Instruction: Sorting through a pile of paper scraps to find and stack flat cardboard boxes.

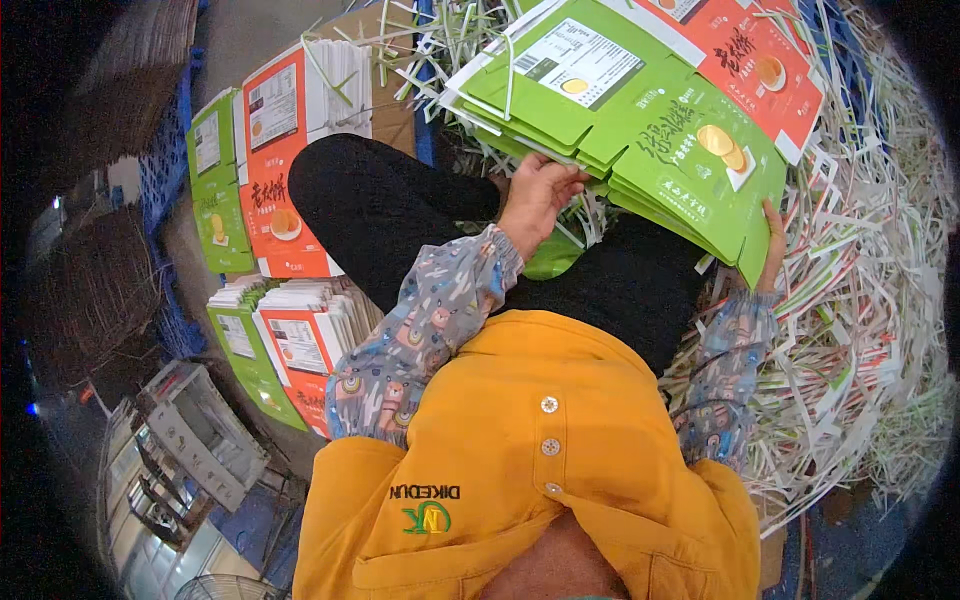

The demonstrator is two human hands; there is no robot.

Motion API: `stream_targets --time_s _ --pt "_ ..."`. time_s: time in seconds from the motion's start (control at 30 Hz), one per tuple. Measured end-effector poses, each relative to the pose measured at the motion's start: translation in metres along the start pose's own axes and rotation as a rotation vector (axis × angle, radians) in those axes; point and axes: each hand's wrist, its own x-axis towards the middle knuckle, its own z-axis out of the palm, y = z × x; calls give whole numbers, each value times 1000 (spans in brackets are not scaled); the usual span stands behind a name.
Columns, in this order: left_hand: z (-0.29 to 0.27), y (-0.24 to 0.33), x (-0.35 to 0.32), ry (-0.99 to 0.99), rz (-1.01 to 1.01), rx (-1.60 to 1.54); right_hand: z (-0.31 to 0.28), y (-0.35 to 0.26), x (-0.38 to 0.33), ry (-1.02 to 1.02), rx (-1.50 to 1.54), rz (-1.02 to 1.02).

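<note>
A stack of flat printed carton sheets [640, 130], green on the near left and orange-red toward the far right, lies tilted above my lap. My left hand [541, 199] is closed on the stack's near-left edge, by the slotted flaps, thumb and fingertips pinching it. Along the near-right edge, my right hand [773, 250] grips the sheets from the side; most of its fingers are hidden beneath. Several layers fan out slightly at the near edge. A thin white paper strip [510, 78] lies across the green panel.
Stacks of similar orange-red cartons [272, 160] and green cartons [215, 180] stand at my left, with shorter stacks [297, 335] nearer. Shredded paper strips [850, 300] heap up on the right and behind the sheets. A blue pallet [168, 180] edges the left side.
</note>
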Motion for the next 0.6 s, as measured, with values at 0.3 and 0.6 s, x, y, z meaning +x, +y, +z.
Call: stream_targets --time_s 0.3,0.6 --pt "4 -3 8 125 -116 89 1 1 -6 41 -97 -25" --pt "-7 20 -1 5 -141 451 11 -4 -11 59 -158 8"
